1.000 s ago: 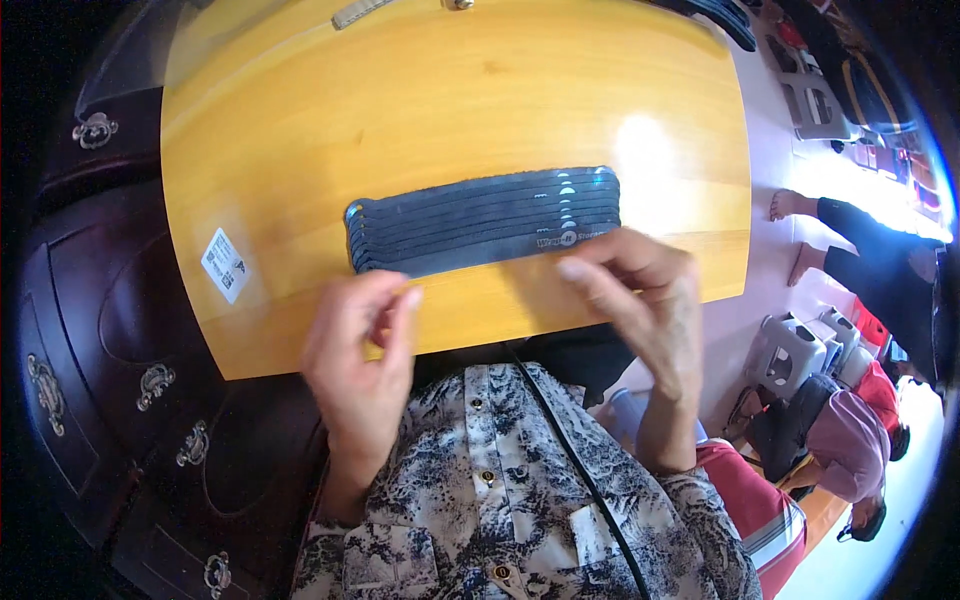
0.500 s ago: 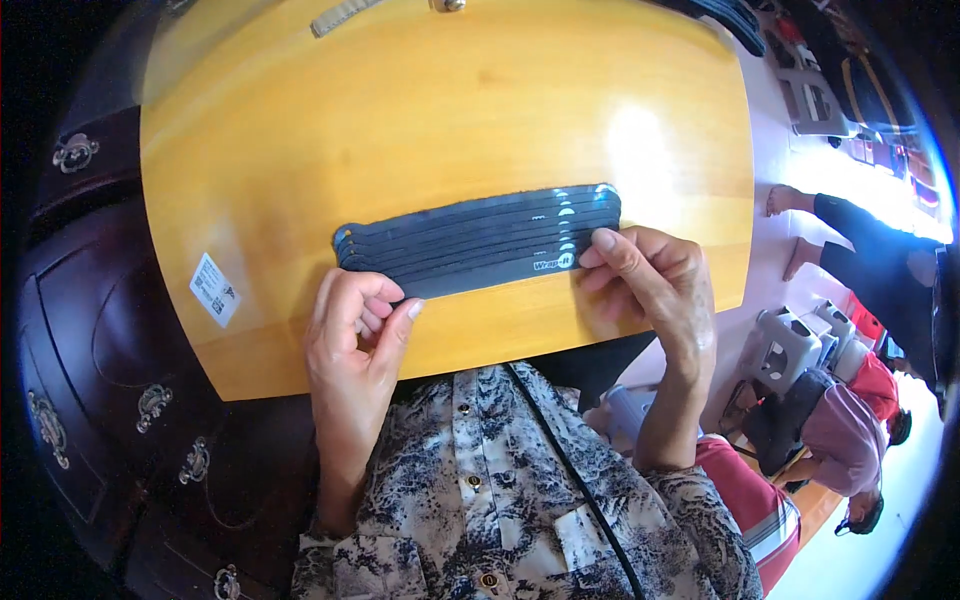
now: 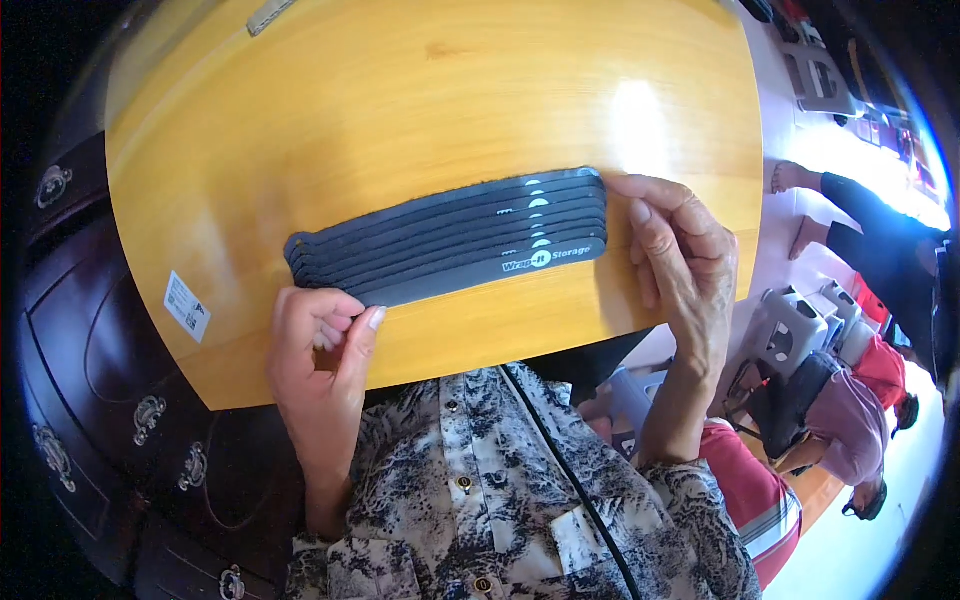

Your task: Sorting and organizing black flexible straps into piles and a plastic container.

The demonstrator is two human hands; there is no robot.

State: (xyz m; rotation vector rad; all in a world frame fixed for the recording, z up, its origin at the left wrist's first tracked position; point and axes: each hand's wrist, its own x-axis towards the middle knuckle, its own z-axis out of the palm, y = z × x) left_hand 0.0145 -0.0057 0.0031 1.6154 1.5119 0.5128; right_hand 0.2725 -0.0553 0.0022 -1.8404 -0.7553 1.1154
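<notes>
Several dark grey fabric straps lie overlapped in a fanned stack, with rounded ends and pale printing near the right end. My left hand pinches the near left end of the closest strap between thumb and fingers. Beside the right end of the stack is my right hand, fingers apart and holding nothing. Its index fingertip is close to the farthest strap's end; whether it touches cannot be seen. Underneath is a yellow wooden tabletop.
A white label is stuck on the table's left side. A small greyish strip lies at the far edge. Dark cabinets with metal handles stand at left. To the right are grey plastic stools and a seated person.
My right hand has let go of the straps' near right end and moved away to the right and farther out. My left hand keeps its pinch. The straps appear farther left in view.
</notes>
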